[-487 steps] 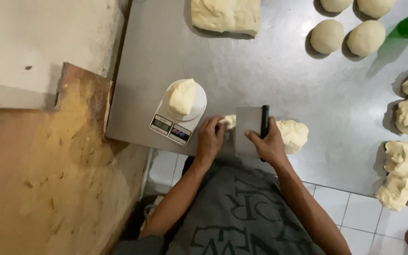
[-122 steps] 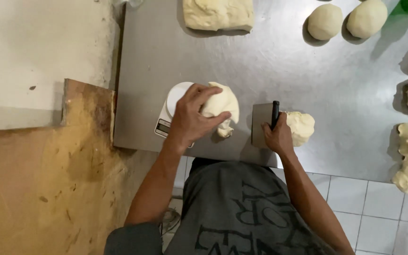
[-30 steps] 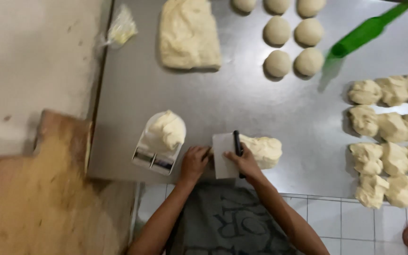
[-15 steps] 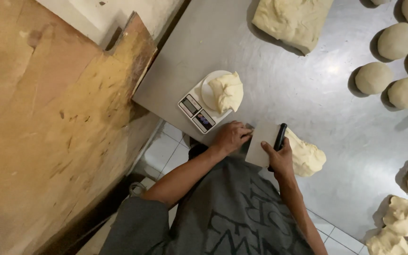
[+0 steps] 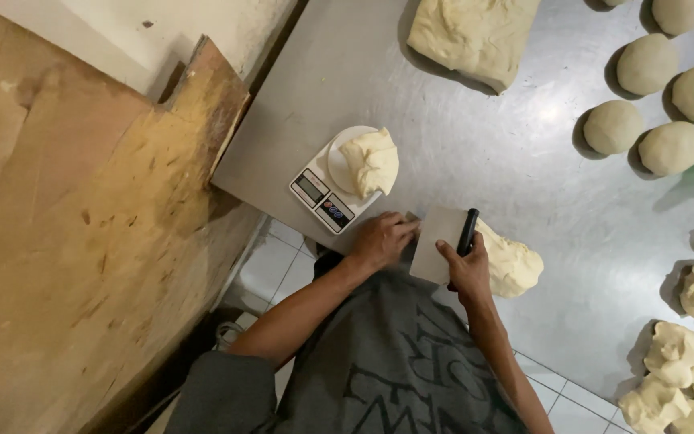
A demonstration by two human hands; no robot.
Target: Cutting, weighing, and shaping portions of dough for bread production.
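Head view: portioning soft white dough at the near edge of the stainless steel tabletop [image 5: 475,153]. Right hand [image 5: 469,272] is closed round the black handle of a flat metal bench scraper [image 5: 437,254], blade upright beside a pale dough lump [image 5: 509,264]. Left hand [image 5: 382,239] is curled, fingertips on a small piece; grip unclear. Judgement: cut straight down, keep fingers clear. One lump sits on the small white digital scale [image 5: 324,191]

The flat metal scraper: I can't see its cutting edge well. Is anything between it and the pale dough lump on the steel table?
Nothing visible. The scraper, held by the right hand, stands directly beside the dough lump.
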